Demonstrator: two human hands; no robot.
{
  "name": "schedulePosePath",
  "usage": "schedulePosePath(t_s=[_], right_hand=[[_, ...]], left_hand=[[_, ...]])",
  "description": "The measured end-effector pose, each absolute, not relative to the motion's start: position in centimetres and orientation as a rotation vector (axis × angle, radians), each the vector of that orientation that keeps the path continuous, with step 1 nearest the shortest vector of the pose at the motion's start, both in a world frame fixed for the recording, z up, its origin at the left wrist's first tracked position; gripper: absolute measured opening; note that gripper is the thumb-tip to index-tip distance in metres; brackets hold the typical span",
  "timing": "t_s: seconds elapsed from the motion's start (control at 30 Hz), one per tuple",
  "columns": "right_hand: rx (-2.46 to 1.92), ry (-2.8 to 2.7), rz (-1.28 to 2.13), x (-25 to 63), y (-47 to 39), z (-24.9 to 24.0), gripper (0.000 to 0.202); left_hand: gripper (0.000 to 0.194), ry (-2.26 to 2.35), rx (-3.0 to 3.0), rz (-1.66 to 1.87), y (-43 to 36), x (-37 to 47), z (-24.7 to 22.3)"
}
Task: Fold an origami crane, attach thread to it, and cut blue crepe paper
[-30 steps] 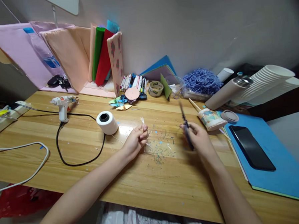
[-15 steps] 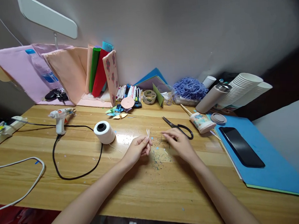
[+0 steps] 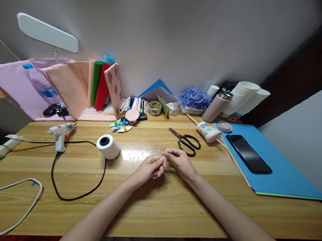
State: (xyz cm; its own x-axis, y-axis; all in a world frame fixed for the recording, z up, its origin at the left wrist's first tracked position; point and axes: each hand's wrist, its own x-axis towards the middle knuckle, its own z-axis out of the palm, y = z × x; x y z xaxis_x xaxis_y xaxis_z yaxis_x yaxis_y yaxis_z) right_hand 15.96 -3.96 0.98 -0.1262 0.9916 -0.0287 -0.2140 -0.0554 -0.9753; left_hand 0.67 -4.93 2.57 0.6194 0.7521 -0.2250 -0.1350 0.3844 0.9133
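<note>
My left hand pinches a small bunch of white thread over the middle of the desk. My right hand meets it there, thumb and fingertips closed on the same bunch; most of the bunch is hidden by the fingers. To the left stands a spool of white thread, a loose end trailing from it. Black-handled scissors lie partly spread just beyond my right hand. Tiny scraps are scattered on the wood around and under both hands.
A glue gun with its black cord loops across the left. A phone lies on blue sheets at right. Along the wall are markers, tape, purple yarn, a tumbler and paper cups.
My right hand has moved left to join my left hand at the thread, its fingers now closed there. The scissors' handles show more fully. The whole view has shifted slightly.
</note>
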Motion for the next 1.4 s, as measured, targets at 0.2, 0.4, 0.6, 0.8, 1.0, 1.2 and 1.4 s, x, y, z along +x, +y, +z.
schedulePosePath(t_s=[0.2, 0.4, 0.6, 0.8, 1.0, 1.2, 1.4], right_hand=[[-1.187, -0.848, 1.231, 17.8, -2.7, 0.1, 0.029], [-1.303, -1.127, 1.099, 17.3, -0.8, -1.1, 0.038], [-1.281, -1.383, 0.936, 14.7, 4.3, -1.5, 0.035], [-1.279, -1.556, 0.781, 13.0, 9.2, -1.8, 0.026], [-1.341, -1.582, 0.670, 13.5, 10.9, -2.1, 0.027], [-1.417, -1.545, 0.615, 14.1, 10.7, -2.5, 0.042], [-1.353, -1.504, 0.522, 14.0, 9.5, -1.6, 0.040]], left_hand=[[0.036, 0.826, 1.115, 0.548, -4.3, -0.3, 2.8], [0.031, 1.145, 1.324, 0.575, -2.3, -2.8, 2.6], [0.025, 1.513, 1.476, 0.924, -1.0, -4.5, 2.3], [0.020, 1.682, 1.607, 1.125, 0.1, -5.0, 0.9], [0.019, 1.683, 1.624, 1.193, 0.2, -4.9, 0.7], [0.019, 1.470, 1.835, 1.216, -1.2, -4.4, 2.1], [0.024, 1.328, 1.966, 1.340, -3.3, -4.2, 3.3]])
